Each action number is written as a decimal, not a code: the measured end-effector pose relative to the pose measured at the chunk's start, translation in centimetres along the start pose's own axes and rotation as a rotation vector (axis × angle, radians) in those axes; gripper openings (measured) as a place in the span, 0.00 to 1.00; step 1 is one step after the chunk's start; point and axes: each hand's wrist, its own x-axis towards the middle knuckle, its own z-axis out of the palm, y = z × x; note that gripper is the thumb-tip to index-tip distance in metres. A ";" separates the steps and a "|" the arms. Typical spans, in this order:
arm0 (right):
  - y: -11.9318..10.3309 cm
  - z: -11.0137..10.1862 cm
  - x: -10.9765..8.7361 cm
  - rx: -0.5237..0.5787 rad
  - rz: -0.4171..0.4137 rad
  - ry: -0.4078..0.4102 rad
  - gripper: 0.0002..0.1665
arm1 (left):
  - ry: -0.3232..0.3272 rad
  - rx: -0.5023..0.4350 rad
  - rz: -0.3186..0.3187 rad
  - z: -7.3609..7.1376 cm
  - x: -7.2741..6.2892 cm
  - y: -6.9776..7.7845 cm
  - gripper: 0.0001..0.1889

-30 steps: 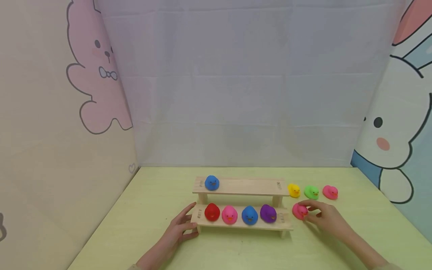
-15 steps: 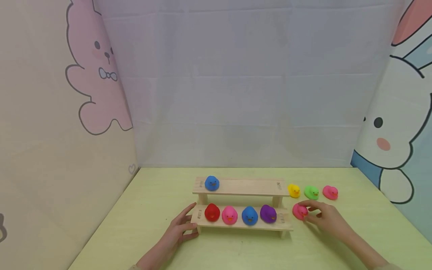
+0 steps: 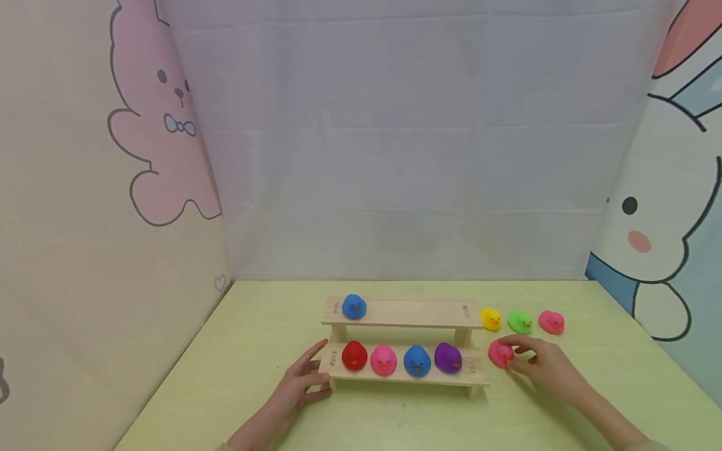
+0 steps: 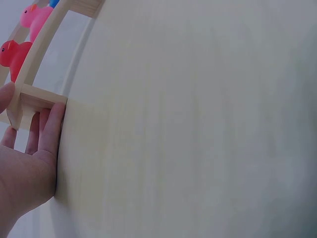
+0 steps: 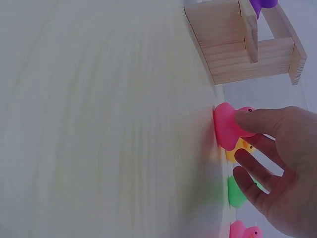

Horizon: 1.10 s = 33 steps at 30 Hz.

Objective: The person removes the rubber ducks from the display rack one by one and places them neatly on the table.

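Note:
A two-tier wooden rack (image 3: pixel 417 310) stands on the table. My left hand (image 3: pixel 294 383) holds its left end, thumb in front and index finger behind; the left wrist view shows other fingers against the end leg. At the right end, my right hand (image 3: pixel 547 368) pinches a pink rubber duck (image 3: pixel 499 353) between thumb and index finger, its other fingers apart from it. That duck sits on the table. On the lower shelf are a red duck (image 3: pixel 354 356), a pink duck (image 3: pixel 383 360), a blue duck (image 3: pixel 417 361) and a purple duck (image 3: pixel 448 358).
Another blue duck (image 3: pixel 354 307) sits at the left of the upper shelf. Right of the rack, a yellow duck (image 3: pixel 491 319), a green duck (image 3: pixel 520 322) and a second loose pink duck (image 3: pixel 551 322) stand in a row. A white cloth (image 3: pixel 406 156) hangs behind the table.

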 end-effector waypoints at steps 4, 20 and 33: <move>-0.1 0.1 -0.1 0.009 0.009 0.001 0.20 | -0.006 -0.007 0.006 0.0 0.1 -0.1 0.41; -0.5 0.2 -0.3 0.010 0.020 0.016 0.23 | 0.000 -0.001 -0.008 -0.1 0.1 -0.2 0.41; -2.0 -1.9 0.1 -0.059 -0.028 0.075 0.33 | -0.001 -0.001 -0.007 0.0 0.0 -0.1 0.40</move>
